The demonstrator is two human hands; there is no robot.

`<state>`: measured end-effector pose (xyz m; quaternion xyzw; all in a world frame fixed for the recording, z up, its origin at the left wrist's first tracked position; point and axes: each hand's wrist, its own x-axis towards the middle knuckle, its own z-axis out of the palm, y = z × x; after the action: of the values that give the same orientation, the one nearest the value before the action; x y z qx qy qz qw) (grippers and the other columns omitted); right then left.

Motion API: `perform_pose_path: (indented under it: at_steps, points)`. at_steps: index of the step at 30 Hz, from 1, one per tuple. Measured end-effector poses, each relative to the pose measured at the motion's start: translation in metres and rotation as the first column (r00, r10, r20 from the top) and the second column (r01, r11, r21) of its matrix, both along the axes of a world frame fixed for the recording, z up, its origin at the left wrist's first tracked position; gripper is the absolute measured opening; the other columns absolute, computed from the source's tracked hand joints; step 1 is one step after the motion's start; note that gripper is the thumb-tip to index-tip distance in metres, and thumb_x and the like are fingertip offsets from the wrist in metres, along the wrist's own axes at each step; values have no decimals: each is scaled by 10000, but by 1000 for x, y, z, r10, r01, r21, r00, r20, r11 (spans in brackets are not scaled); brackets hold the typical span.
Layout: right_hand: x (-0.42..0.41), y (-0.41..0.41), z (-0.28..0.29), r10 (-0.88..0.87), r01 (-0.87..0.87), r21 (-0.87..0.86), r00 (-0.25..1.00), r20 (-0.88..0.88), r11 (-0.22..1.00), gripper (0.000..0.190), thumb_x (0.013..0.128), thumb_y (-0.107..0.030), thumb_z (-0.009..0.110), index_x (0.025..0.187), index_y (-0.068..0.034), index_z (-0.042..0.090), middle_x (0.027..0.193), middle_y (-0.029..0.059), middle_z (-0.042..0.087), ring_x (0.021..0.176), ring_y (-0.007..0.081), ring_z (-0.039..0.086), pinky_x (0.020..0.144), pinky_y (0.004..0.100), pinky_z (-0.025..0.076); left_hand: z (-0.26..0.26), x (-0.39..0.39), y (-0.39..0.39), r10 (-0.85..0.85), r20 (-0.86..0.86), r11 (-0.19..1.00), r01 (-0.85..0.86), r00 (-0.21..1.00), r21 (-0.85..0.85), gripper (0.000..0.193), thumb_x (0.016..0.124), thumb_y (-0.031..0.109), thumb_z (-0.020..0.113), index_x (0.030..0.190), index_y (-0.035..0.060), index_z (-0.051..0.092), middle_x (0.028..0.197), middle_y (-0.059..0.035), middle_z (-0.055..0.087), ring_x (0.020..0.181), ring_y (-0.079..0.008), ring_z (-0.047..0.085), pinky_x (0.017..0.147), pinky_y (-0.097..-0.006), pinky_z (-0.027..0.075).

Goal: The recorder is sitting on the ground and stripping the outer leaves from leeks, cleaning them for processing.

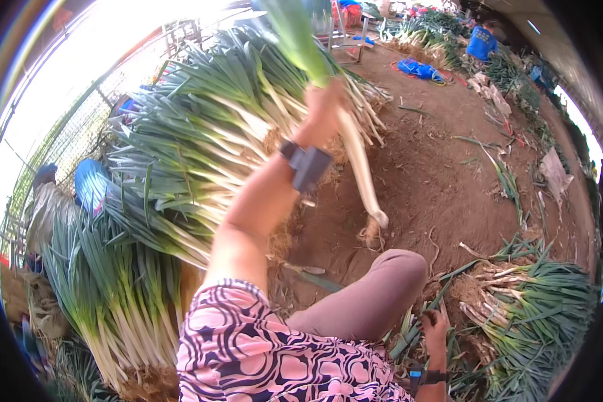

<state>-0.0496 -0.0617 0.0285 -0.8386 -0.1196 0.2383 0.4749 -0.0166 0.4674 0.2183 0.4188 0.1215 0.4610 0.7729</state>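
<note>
My left hand (pixel 324 103) is raised over the large pile of leeks or long green onions (pixel 201 130), its fingers closed around one thick stalk (pixel 357 161). The green leaves of that stalk point up and away, blurred; its white shaft hangs down to a rooted end above the soil. My right hand (pixel 434 324) is low at the right, beside my bent knee, over loose green leaves. It is next to a smaller heap of the same plants (pixel 537 301); whether its fingers grip a leaf, I cannot tell.
An upright bundle of leeks or onions (pixel 125 301) stands at lower left. Brown soil (pixel 422 166) with scattered leaves lies ahead. Farther off are a blue plastic bundle (pixel 419 69), a metal-framed stool or chair (pixel 349 42), a person in blue (pixel 481 42) and more heaps of plants.
</note>
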Motion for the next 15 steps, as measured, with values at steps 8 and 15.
perform_pose_path:
  at_steps: [8, 15]
  points:
    - [-3, -3, -33, -5, -7, -95, 993, -120, 995, 214, 879, -107, 559, 1035, 40, 569, 851, 104, 633, 708, 161, 598, 634, 299, 470, -92, -10, 228, 570, -595, 821, -425, 567, 381, 636, 720, 340, 710, 1137, -82, 480, 1057, -206, 580, 959, -274, 573, 790, -349, 480]
    - [-16, -11, -50, 38, -70, -167, 981, -190, 984, 212, 881, -102, 543, 1044, 31, 562, 829, 88, 650, 686, 153, 615, 579, 265, 464, -263, 18, 13, -46, -788, 986, 155, 614, 64, 172, 760, 124, 626, 630, 32, 563, 572, -46, 516, 498, -144, 481, 404, -336, 339]
